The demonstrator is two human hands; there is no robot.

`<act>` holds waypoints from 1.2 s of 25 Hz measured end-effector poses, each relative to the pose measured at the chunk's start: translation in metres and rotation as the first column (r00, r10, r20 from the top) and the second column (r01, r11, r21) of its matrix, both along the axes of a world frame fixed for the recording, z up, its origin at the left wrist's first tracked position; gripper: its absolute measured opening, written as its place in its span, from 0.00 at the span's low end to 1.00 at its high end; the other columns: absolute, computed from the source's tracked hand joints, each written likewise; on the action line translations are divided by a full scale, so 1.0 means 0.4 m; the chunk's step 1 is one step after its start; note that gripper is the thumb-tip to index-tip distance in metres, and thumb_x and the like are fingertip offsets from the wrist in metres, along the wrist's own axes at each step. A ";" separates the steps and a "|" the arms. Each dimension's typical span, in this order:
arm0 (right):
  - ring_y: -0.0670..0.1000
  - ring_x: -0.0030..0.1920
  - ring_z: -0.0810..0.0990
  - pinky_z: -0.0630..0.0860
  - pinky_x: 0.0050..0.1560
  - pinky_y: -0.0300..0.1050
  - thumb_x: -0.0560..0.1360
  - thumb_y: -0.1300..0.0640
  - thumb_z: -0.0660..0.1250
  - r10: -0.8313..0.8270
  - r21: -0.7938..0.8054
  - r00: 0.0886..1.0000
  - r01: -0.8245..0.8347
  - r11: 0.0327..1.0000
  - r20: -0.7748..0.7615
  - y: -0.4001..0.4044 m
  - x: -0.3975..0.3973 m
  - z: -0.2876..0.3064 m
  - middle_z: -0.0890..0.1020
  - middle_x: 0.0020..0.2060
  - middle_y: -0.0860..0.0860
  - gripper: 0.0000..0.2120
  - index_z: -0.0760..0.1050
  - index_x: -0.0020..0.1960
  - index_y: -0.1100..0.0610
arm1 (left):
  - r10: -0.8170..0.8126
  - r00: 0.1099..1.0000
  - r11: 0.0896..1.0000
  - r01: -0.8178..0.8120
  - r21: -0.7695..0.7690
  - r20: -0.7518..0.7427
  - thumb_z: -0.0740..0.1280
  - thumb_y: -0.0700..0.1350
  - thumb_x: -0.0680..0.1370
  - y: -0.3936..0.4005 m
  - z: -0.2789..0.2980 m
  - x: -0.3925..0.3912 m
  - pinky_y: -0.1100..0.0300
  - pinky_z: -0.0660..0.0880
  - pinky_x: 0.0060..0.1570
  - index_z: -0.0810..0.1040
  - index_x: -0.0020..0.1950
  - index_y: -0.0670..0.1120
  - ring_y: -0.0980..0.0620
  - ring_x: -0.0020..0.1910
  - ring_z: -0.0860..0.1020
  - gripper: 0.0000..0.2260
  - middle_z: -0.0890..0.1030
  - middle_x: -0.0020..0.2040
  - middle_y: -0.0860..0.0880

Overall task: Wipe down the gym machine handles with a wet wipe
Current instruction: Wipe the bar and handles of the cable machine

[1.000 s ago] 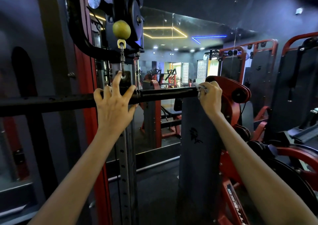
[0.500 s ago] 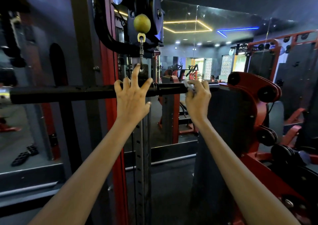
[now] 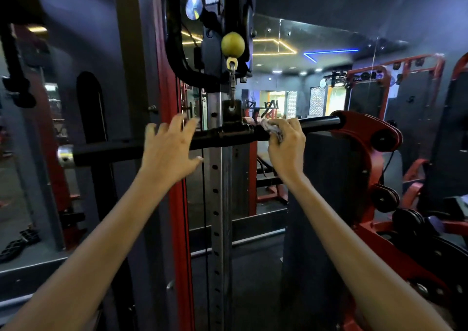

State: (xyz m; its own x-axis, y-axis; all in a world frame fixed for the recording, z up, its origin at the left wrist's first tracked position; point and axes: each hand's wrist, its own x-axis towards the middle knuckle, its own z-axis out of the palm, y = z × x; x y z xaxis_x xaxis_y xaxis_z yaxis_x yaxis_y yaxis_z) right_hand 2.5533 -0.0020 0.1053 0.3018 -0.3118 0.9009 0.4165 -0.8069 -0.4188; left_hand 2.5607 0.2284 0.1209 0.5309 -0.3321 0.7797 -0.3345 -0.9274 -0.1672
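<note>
Here, crumpled whitish wipe [image 3: 272, 128] on black bar [image 3: 316, 125], right-hand fingers [image 3: 291, 128] around both.

A commercial gym is shown. A long black pull-down bar [image 3: 316, 124] is hung by a metal link from a cable fitted with a yellow-green stopper ball [image 3: 233, 44]. A perforated steel selector post [image 3: 217, 204] is flanked by red-painted machine frames [image 3: 372, 138], and further red machines are seen in a large wall mirror [image 3: 291, 82] under neon ceiling strips.
</note>
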 end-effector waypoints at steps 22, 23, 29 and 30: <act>0.40 0.38 0.70 0.70 0.43 0.24 0.73 0.71 0.64 -0.087 0.308 0.987 0.042 0.950 0.133 0.258 -0.031 0.003 0.77 0.45 0.58 0.07 0.78 0.49 0.66 | -0.200 0.970 0.979 0.202 0.004 -0.140 0.65 0.59 0.75 0.228 0.025 0.049 0.51 0.72 0.51 0.68 0.67 0.46 0.46 0.54 0.76 0.26 0.76 0.57 0.46; 0.40 0.38 0.69 0.69 0.44 0.24 0.73 0.70 0.64 -0.083 0.225 0.994 0.065 0.972 0.075 0.273 -0.026 0.007 0.77 0.45 0.58 0.08 0.78 0.51 0.66 | -0.198 0.974 0.980 0.201 0.012 -0.108 0.66 0.59 0.75 0.244 0.023 0.056 0.50 0.71 0.52 0.69 0.66 0.45 0.45 0.54 0.76 0.26 0.76 0.57 0.46; 0.51 0.41 0.74 0.70 0.38 0.31 0.76 0.69 0.61 -0.257 -0.148 0.966 0.254 0.956 0.003 0.314 -0.009 0.019 0.78 0.47 0.60 0.11 0.79 0.54 0.65 | -0.275 0.955 0.961 0.269 0.068 0.114 0.72 0.49 0.72 0.292 0.001 0.089 0.47 0.72 0.44 0.76 0.60 0.38 0.39 0.45 0.79 0.21 0.80 0.48 0.39; 0.53 0.43 0.76 0.73 0.40 0.35 0.76 0.69 0.60 -0.315 -0.088 0.949 0.313 0.946 -0.013 0.295 -0.011 0.033 0.79 0.47 0.60 0.11 0.80 0.53 0.65 | -0.287 0.949 0.957 0.279 0.076 0.131 0.73 0.48 0.72 0.297 -0.001 0.094 0.47 0.72 0.43 0.77 0.59 0.38 0.39 0.44 0.79 0.20 0.80 0.47 0.39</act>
